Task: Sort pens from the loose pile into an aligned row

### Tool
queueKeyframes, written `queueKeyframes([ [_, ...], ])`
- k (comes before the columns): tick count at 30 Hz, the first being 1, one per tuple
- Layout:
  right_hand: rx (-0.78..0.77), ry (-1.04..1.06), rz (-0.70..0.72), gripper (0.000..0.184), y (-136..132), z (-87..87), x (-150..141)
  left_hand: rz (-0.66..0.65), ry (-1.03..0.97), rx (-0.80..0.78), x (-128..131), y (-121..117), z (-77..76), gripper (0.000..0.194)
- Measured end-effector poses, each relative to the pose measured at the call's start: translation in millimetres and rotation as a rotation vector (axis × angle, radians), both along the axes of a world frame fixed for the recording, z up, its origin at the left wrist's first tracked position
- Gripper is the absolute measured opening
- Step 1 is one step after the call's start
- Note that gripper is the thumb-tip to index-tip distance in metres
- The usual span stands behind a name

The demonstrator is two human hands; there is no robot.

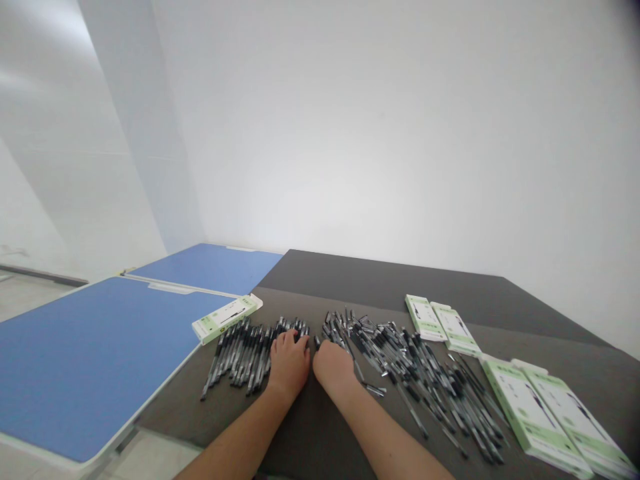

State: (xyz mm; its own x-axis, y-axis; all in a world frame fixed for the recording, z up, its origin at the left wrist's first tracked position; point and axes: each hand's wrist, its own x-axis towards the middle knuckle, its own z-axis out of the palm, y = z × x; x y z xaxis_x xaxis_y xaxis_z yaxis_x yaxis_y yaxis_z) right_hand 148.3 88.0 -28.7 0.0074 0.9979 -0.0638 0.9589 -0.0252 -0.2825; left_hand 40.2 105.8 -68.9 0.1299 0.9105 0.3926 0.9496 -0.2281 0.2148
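Down on the dark grey bench (380, 280), both bare hands, palms down, side by side at the middle! Left hand (289, 363) laid over the near edge of a loose row of black gel pens (245, 357), fingers (296, 341) only slightly spread, tips right on top of the pen barrels, nothing pinched. Right hand (334, 369) just beside it, fingers curled close together, tips up against the left end of a second, bigger heap of pens (400, 367); a pen in that grip or not, hard to be sure from this angle, probably none. Narrow gap between the two hands, a stray pen (317, 341) poking into it. Beyond the left row, one white-and-green pen box (226, 319) lying at an angle near the bench edge. Past the right heap, a pair of far boxes (440, 325) side by side, then a pair of near boxes (550, 417) at far right. Off to the left, a blue folding table (90, 367) alongside the bench, a second blue table (210, 268) behind it, and a white wall (400, 133) above everything.
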Motion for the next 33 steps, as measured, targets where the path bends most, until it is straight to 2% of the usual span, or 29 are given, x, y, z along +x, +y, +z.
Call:
queueKeyframes([
  [4,0.037,-0.012,-0.011,0.03,6,0.4,-12,0.003,-0.02,0.025,-5,2,2.6,0.028],
  [9,0.061,-0.019,0.002,0.027,-9,1.9,-7,-0.011,-0.098,0.087,-11,-2,8.7,0.028],
  [12,0.05,-0.042,-0.043,0.026,-14,7.5,18,-0.044,-0.154,0.109,-11,-5,10.9,0.027],
  [18,0.029,-0.162,-0.2,0.032,-15,27.2,106,-0.073,-0.218,0.158,-7,-9,15.2,0.027],
  [21,-0.036,-0.212,-0.196,0.028,-28,27.8,136,-0.111,-0.258,0.178,-6,-10,16.6,0.026],
  [24,-0.107,-0.246,-0.172,0.025,-48,19.3,147,-0.158,-0.3,0.212,-6,-9,16.3,0.025],
  [28,-0.162,-0.264,-0.155,0.029,-67,6.7,145,-0.19,-0.32,0.239,-7,-9,14.8,0.024],
  [33,-0.178,-0.259,-0.162,0.03,-72,6.5,147,-0.199,-0.333,0.248,-9,-8,14.4,0.024],
])
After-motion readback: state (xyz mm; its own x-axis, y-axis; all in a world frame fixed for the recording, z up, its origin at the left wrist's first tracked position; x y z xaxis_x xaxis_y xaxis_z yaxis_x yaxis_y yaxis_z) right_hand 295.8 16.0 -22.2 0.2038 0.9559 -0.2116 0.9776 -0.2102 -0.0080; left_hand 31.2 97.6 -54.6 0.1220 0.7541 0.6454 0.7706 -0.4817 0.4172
